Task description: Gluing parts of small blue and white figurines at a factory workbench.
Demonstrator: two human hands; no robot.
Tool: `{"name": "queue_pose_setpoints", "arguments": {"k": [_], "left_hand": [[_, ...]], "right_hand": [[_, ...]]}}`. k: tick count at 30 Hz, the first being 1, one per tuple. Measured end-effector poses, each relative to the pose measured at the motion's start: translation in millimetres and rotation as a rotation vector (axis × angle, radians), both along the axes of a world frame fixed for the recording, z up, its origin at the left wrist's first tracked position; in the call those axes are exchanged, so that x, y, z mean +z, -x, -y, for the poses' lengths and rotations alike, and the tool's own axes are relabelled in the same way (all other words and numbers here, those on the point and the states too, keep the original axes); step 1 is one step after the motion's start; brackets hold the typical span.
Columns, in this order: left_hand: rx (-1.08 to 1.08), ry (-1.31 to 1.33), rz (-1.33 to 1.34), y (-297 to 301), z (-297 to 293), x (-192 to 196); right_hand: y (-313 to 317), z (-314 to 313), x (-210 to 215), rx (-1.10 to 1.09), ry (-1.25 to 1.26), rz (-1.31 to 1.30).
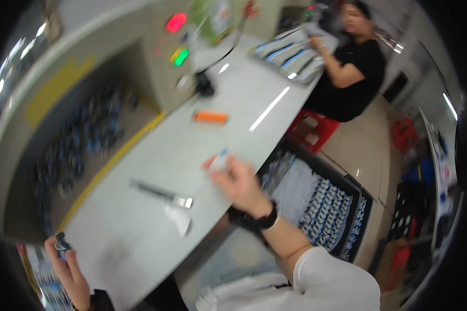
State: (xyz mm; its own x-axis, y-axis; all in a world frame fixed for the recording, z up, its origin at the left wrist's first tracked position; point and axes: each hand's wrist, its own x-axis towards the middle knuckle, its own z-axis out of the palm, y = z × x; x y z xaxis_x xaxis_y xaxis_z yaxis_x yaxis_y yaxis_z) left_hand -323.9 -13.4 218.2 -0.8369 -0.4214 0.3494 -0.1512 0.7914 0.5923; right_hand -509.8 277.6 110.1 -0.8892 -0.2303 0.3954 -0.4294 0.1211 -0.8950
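Note:
My left hand (72,274), at the lower left by the table's edge, pinches a small dark and bluish part (62,242) between thumb and fingers. My right hand (242,187) is closed over the middle of the white table (155,160). A small white piece with a blue tip (220,161) shows between its fingers; motion blur hides its kind. Left of that hand lies a tool with a dark handle and flat metal end (163,193). Beside the tool is a crumpled white piece (178,220), perhaps cloth or paper. An orange oblong object (210,117) rests farther back.
A machine opening (78,150) at left holds many small dark-blue parts. A black tray (327,207) with rows of similar parts stands right of the table. Another person (355,67) sits at the far right beside a tray (290,54). A dark cable (205,83) lies at the back.

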Motion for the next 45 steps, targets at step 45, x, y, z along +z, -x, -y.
{"name": "queue_pose_setpoints", "arguments": {"k": [45], "left_hand": [[-0.283,-1.893,-0.059,2,-101,-89]], "right_hand": [[-82,56,10,0.447,0.713,0.271]]}}
